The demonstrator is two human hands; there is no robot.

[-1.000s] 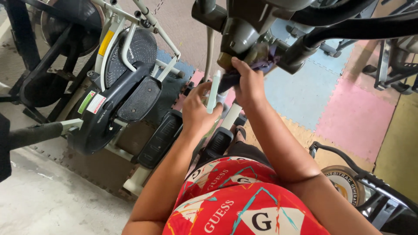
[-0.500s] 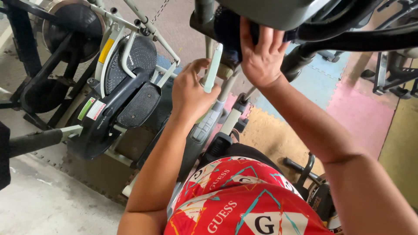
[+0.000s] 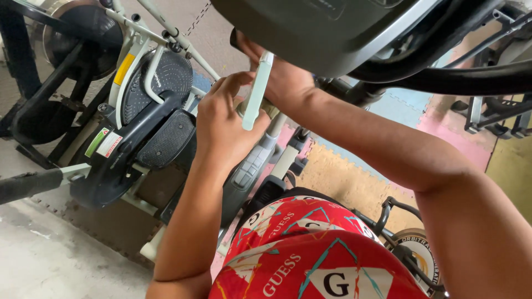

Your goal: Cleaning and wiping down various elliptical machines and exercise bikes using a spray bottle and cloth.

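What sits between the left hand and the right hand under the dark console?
In the head view, a pale green flat tool stands upright between the left hand and the right hand, beside a whitish metal post.

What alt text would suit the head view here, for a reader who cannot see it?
Both hands work under a dark exercise-machine console: the left hand grips a pale green flat tool, the right hand reaches up behind it. Below lie an elliptical trainer and coloured foam floor mats.

Elliptical trainer [image 3: 138,138] left; foam floor mats [image 3: 354,177]; possibly weight plate [image 3: 415,249] lower right
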